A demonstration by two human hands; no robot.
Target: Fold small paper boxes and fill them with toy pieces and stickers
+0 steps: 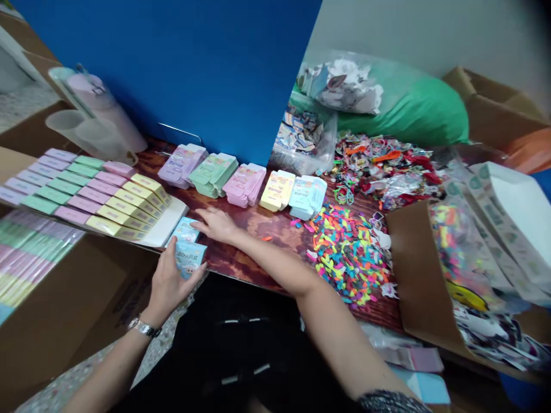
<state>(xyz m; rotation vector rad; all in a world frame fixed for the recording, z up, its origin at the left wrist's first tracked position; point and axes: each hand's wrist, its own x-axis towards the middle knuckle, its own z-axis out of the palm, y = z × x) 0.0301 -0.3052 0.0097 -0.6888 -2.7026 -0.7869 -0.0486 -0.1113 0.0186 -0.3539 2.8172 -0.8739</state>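
Observation:
My left hand [170, 281] grips a small light-blue printed box [190, 261] between thumb and fingers, near the table's front edge. Just behind it lies a second light-blue box [185, 230], beside a white tray. My right hand [217, 225] reaches over from the right, fingers stretched out, their tips touching the right edge of that second box. On the white tray [166, 221], rows of lilac, green, pink and yellow boxes [129, 206] stand side by side.
Flat printed cartons in lilac [183, 164], green, pink, yellow [278, 189] and blue [308, 196] lie in stacks at the back. Colourful small plastic pieces [348, 252] cover the right side, next to a cardboard box [415, 264]. Cups and a pink bottle [105, 106] stand at left.

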